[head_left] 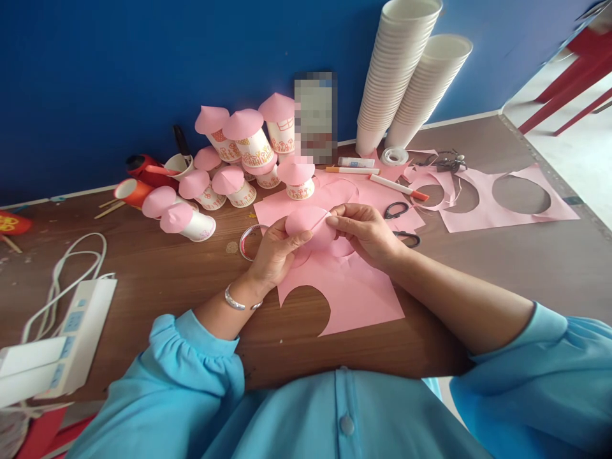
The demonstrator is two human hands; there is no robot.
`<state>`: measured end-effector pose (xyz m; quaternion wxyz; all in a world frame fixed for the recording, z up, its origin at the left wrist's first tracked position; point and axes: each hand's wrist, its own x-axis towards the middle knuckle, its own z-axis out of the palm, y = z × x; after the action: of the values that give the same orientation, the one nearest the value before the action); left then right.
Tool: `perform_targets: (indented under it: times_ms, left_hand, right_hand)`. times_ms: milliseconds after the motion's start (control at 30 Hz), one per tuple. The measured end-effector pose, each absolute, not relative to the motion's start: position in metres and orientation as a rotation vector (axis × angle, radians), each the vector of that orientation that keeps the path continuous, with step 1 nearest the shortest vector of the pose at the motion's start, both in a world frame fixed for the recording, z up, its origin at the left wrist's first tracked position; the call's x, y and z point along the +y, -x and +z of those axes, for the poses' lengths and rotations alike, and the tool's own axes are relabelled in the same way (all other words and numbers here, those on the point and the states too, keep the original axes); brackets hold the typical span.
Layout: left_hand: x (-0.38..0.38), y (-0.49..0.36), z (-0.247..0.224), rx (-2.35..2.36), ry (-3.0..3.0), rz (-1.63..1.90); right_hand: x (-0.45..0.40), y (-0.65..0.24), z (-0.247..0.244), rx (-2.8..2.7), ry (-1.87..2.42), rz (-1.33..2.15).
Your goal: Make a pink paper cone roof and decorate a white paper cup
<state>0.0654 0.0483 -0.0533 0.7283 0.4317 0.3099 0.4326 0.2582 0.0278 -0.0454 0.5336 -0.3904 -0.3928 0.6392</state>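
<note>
My left hand (276, 254) grips a pink paper circle (302, 219) with its thumb on top, holding it above the table. A thin white strip (319, 221) runs along a straight line on the circle. At the strip's upper right end, my right hand (364, 231) pinches with thumb and forefinger; whether it has the strip, the paper or both is too small to tell. Cut pink sheets (356, 296) lie beneath both hands. Beside my left wrist rests a tape roll (247, 244). Black-handled scissors (396, 210) lie right of my right hand, partly under paper.
Several decorated cups with pink cone roofs (243, 124) stand or lie at the back left. Two tall stacks of white cups (396, 70) rise by the blue wall. Markers (399, 187), a glue stick (356, 162), paper offcuts (485, 213) and a power strip (90, 331) are around.
</note>
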Motion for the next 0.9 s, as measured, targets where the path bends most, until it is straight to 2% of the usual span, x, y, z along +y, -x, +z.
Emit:
perform_targets:
  times_ms: [300,600,900]
  left_hand:
    - [0.0477,-0.0652,-0.05,0.702,-0.915,0.942]
    - [0.0535,-0.0633,-0.0528,0.762,-0.788,1.125]
    - [0.0517,-0.062,-0.0505,0.754,-0.793,1.031]
  right_hand:
    - [0.0295,-0.2592,-0.0414,-0.788,0.938,1.593]
    - [0.0301,-0.2604,-0.0391,-0.705,0.935,1.618]
    - [0.0281,-0.2595,-0.0401,-0.7,0.896,1.673]
